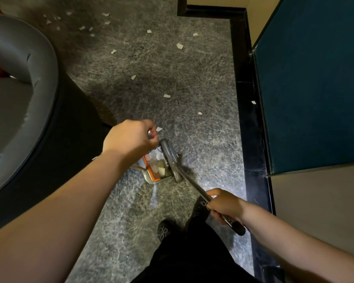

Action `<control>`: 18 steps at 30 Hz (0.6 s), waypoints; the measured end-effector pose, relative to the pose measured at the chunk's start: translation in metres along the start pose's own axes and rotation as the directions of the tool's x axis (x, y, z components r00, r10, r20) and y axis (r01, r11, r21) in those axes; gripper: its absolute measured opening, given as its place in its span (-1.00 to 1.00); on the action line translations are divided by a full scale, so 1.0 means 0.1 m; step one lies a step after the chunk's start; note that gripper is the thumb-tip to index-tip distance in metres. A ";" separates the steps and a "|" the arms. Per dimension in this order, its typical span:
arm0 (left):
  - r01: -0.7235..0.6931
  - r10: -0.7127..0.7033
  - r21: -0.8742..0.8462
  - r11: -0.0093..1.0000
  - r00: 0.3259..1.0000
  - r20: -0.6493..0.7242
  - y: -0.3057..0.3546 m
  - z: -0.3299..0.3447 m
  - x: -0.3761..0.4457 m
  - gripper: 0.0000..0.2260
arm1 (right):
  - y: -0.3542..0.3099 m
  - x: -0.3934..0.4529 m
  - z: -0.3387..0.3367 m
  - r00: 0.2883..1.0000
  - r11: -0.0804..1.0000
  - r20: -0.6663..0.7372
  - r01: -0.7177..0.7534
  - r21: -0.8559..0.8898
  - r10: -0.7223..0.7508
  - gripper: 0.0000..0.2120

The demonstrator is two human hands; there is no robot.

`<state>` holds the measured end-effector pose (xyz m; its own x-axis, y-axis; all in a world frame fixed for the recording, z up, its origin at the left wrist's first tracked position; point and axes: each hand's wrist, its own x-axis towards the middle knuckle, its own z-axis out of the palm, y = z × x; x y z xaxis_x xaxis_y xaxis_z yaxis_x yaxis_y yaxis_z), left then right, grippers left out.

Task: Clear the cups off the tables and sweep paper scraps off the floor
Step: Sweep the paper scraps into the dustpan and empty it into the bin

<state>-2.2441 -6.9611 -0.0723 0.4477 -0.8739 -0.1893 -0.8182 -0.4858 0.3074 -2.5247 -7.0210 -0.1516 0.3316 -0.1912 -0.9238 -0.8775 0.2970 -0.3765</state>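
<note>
Seen from above, the left hand [131, 137] sits in the middle of the frame, fingers curled tight round the top of a metal dustpan handle [150, 133], while the right hand [223, 205], lower right of centre, grasps the thin metal broom shaft [192, 183] near its black end grip [238, 228]. The shaft runs up and left from that hand to the grey broom head [170, 158], which lies against the open mouth of the dustpan [155, 170] on the floor [172, 78] just below the left hand. The dustpan has an orange comb edge, and several pale paper scraps [160, 167] lie inside it, touching the broom head. More scraps are scattered over the mottled grey floor above: one [159, 129] just beside the left hand's knuckles, others [167, 96] in mid-frame, and a cluster [82, 27] in the upper left. One scrap [253, 102] rests on the black border strip [245, 99] running down the right side. A grey cushioned seat [25, 64] curves along the left edge, and a dark teal panel [311, 78] fills the upper right. Two dark shoes [164, 231] with small bows stand at the bottom centre, one partly hidden behind the right hand.
</note>
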 end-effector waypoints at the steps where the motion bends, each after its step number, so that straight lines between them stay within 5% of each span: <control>1: 0.017 -0.017 -0.004 1.000 1.000 -0.003 -0.01 0.00 -0.05 -0.93 | -0.01 -0.04 0.04 0.999 0.999 -0.029 0.029 -0.035 -0.030 -0.60; 6: 0.111 -0.111 0.010 0.994 0.993 -0.037 -0.23 -0.07 -0.33 -0.91 | 0.02 -0.20 0.02 0.984 1.000 -0.176 0.022 0.011 -0.020 -0.66; 18: 0.245 -0.248 -0.053 0.968 0.967 -0.053 -0.66 -0.26 -0.70 -0.91 | -0.28 -0.01 -0.47 0.970 0.995 -0.240 -0.010 0.100 0.033 -0.75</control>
<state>-2.2124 -6.8684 -0.0547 0.6549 -0.7261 -0.2096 -0.6635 -0.6852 0.3006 -2.5169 -7.0732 -0.1370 0.2093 -0.4002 -0.8922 -0.8418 0.3906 -0.3726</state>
